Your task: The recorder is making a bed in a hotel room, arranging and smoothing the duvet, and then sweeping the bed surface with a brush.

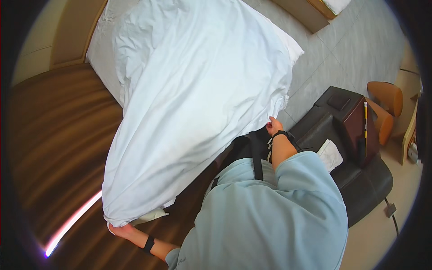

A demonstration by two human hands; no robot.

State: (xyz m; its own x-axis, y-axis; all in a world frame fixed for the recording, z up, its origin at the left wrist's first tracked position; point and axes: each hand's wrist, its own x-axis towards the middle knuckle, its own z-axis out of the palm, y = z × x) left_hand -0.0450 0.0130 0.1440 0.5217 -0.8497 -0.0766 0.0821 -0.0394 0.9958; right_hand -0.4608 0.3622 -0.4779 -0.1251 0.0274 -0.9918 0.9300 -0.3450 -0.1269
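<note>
A large white duvet or sheet (195,87) spreads over the bed (104,64) and stretches towards me. My left hand (120,230) grips its near left corner, low beside the brown curtain; the fingertips are partly hidden by the cloth. At the near right edge my right hand (274,126) pinches the hem between thumb and fingers. Between the two hands the cloth hangs in long slanting folds in front of my body. A pale cream flap of fabric (152,216) shows under the hem near my left hand.
Brown curtains (57,128) line the left side, crossed by a bright strip of light (74,222). A dark leather armchair (368,189) at right bears a folded white cloth (330,155) and a yellow-and-black handled tool (365,121). Orange chairs (384,98) stand behind it on the grey tiled floor (357,54).
</note>
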